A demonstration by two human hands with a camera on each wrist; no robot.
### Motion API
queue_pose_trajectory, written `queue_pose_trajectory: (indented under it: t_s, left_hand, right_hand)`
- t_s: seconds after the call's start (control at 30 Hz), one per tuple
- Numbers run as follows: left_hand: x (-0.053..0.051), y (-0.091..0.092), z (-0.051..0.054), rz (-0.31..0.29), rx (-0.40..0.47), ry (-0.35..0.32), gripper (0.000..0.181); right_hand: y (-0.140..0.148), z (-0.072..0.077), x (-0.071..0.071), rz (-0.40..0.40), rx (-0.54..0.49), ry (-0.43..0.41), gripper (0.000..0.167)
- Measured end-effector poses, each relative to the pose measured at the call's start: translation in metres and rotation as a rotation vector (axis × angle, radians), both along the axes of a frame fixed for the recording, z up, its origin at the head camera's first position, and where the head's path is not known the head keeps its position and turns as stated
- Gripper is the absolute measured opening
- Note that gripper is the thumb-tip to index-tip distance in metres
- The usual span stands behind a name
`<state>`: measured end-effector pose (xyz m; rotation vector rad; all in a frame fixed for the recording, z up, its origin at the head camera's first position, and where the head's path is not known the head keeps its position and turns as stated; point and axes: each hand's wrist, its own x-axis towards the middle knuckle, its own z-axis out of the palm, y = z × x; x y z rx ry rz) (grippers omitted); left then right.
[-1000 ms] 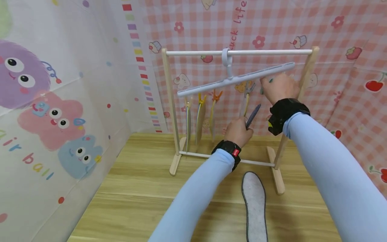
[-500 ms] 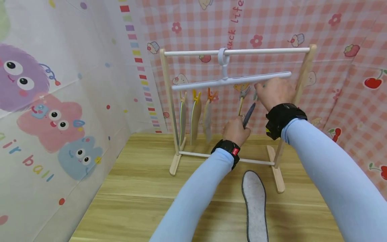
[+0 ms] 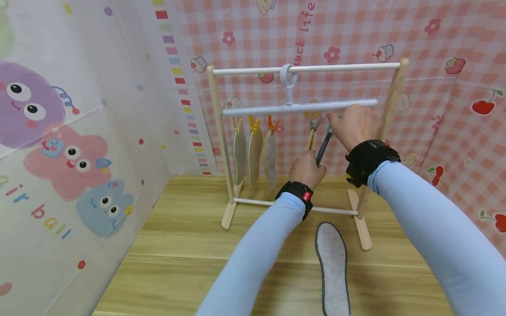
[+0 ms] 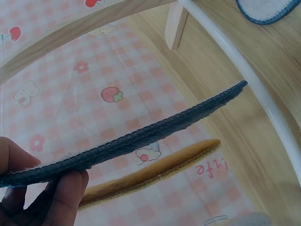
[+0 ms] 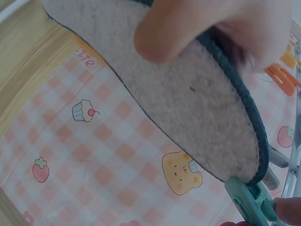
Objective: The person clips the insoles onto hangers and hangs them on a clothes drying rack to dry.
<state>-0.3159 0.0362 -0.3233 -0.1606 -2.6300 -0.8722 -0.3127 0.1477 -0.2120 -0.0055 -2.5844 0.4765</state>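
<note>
My left hand point(image 3: 307, 169) pinches a grey felt insole point(image 5: 188, 94) with a dark blue stitched edge, thumb on one face and fingers on the other. Just under the right half of the pale hanger bar point(image 3: 332, 106), my right hand point(image 3: 356, 127) grips a green clip point(image 5: 247, 200). In the right wrist view, this clip meets the insole's upper tip, one jaw showing over its grey face. Beside it hangs a tan insole point(image 4: 155, 179) from a grey clip point(image 3: 316, 123). A matching grey insole point(image 3: 332, 263) lies on the wooden surface.
The hanger hooks onto the top rail point(image 3: 348, 67) of a wooden stand. On its left half hang several insoles point(image 3: 254, 158) from clips, including a yellow clip point(image 3: 254, 126) and an orange clip point(image 3: 272, 125). A lower rail point(image 3: 332, 211) crosses below my hands.
The hanger's right end has dropped, bringing the bar from a steep tilt to nearly level. My right hand has come down with the clip, and the insole's tip now meets it.
</note>
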Motion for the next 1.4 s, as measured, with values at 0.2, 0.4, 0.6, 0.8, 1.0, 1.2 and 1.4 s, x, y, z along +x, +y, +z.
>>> queue_pose_trajectory:
  t_s: [0.2,0.4,0.6,0.8,1.0,1.2,1.4]
  left_hand:
    - [-0.005,0.001,0.006,-0.024,0.017,-0.040,0.018]
    - [-0.005,0.000,0.008,-0.032,0.009,-0.035,0.021]
    - [0.002,-0.001,0.005,-0.035,-0.011,-0.030,0.018]
    - [0.007,-0.002,0.001,-0.055,-0.030,-0.006,0.014]
    - [0.010,-0.004,-0.004,-0.080,-0.034,0.014,0.013]
    - [0.010,-0.004,-0.010,-0.070,-0.075,0.019,0.016]
    - [0.010,-0.004,-0.014,-0.083,-0.077,0.039,0.017]
  right_hand:
    - [-0.004,-0.001,0.005,0.007,0.017,0.017,0.065]
    - [-0.005,-0.003,0.007,0.018,-0.001,0.039,0.064]
    - [-0.006,-0.006,0.011,0.021,-0.020,0.030,0.070]
    - [-0.003,-0.009,0.014,0.029,-0.025,0.055,0.074]
    - [-0.003,-0.014,0.017,0.054,-0.052,0.100,0.075]
    - [-0.002,-0.023,0.022,0.095,-0.056,0.115,0.070]
    - [-0.001,-0.032,0.028,0.122,-0.069,0.106,0.073]
